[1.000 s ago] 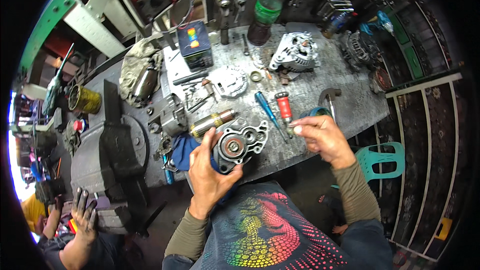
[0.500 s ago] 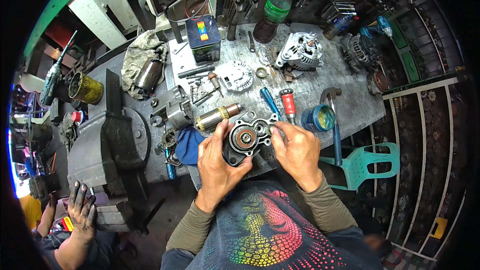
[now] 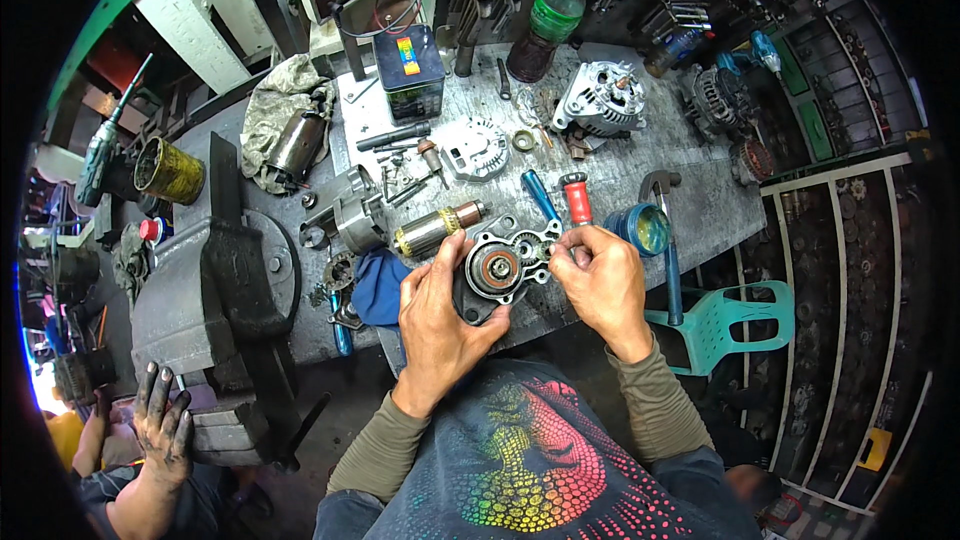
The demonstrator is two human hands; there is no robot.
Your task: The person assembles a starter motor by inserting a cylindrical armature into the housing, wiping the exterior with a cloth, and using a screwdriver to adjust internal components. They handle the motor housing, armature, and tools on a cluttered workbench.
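Note:
My left hand is wrapped around a metal starter gear housing, thumb and fingers on opposite sides. The housing's open face is up, showing a round reddish-brown ring and a smaller gear cavity on the right. At that right end my right hand is closed in a pinch; whatever lies between its fingertips is too hidden to name. Just beyond the housing lies a copper-wound armature. A blue cloth is left of my left hand. Beyond my right hand are a red-handled tool and a blue tub of grease.
An alternator, a green-capped bottle and a battery stand farther back on the metal bench. A hammer lies at right, near a green chair. Left are a large vise and another person's blackened hand.
The housing and both my hands have shifted slightly right in the picture. My right fingers have curled closer together at the housing's gear end. The other person's hand stays by the vise.

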